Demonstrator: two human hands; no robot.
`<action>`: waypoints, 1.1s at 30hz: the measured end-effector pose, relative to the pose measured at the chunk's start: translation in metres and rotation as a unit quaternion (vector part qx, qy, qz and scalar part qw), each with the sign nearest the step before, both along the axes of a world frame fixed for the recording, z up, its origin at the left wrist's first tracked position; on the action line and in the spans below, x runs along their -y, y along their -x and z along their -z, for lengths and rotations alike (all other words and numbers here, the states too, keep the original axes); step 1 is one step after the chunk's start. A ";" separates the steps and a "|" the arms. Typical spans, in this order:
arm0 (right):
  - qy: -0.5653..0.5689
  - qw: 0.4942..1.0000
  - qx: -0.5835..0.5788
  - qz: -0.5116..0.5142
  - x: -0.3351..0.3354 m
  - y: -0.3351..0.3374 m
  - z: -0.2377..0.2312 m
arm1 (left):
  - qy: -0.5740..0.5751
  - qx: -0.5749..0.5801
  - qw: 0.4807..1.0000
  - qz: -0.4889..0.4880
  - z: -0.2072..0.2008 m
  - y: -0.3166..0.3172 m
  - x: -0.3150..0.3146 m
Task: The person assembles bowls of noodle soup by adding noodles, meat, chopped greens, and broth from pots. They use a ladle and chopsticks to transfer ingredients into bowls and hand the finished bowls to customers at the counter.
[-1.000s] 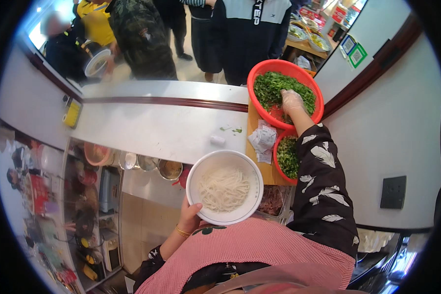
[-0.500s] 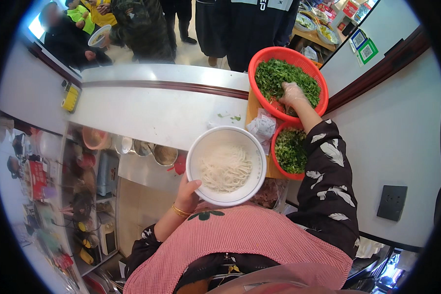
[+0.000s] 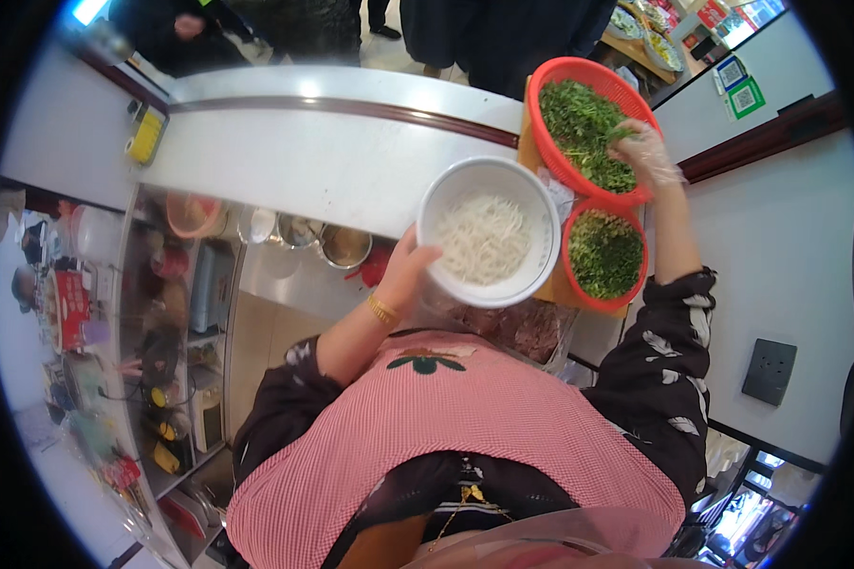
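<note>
Bowl (image 3: 545,245) nearer large red basket (image 3: 627,95)

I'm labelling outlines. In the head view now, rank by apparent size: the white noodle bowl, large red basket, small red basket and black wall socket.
1. White noodle bowl and large red basket: too alike to rank; nearness may enlarge the bowl.
2. Small red basket.
3. Black wall socket.

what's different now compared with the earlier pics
The gloved right hand has moved right, toward the rim of the large red basket, lifting out of the leafy greens with some apparently pinched. The bowl has moved forward, away from the pink apron. The left hand still grips the bowl, white noodles inside; the small red basket stays beside the large one.
</note>
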State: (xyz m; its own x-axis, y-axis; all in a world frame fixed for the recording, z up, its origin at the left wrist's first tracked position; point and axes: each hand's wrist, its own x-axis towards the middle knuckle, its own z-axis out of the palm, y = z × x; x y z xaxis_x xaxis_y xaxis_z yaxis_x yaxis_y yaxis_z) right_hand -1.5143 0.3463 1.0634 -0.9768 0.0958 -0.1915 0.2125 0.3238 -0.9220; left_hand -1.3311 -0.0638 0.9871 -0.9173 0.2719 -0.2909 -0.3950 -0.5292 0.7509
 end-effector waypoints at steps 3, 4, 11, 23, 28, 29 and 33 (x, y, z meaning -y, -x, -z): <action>0.042 0.994 -0.049 -0.084 0.054 -0.045 -0.049 | -0.012 0.000 1.000 -0.007 0.001 0.017 -0.004; 0.059 0.984 -0.085 -0.146 0.077 -0.060 -0.060 | -0.026 0.003 1.000 -0.010 0.002 0.021 -0.004; -0.214 0.929 -0.058 -0.296 0.231 -0.134 -0.057 | -0.072 0.039 0.997 -0.013 0.017 0.016 0.026; -0.190 0.866 -0.005 -0.463 0.367 -0.197 -0.044 | -0.059 0.143 0.977 -0.150 0.058 -0.134 0.182; -0.103 0.906 0.096 -0.399 0.417 -0.161 -0.020 | -0.042 0.169 0.954 -0.244 0.079 -0.200 0.247; -0.186 0.900 0.101 -0.381 0.435 -0.149 -0.001 | -0.043 0.154 0.951 -0.264 0.083 -0.208 0.256; -0.364 0.868 0.046 -0.334 0.492 -0.120 0.089 | -0.028 0.119 0.945 -0.303 0.093 -0.227 0.279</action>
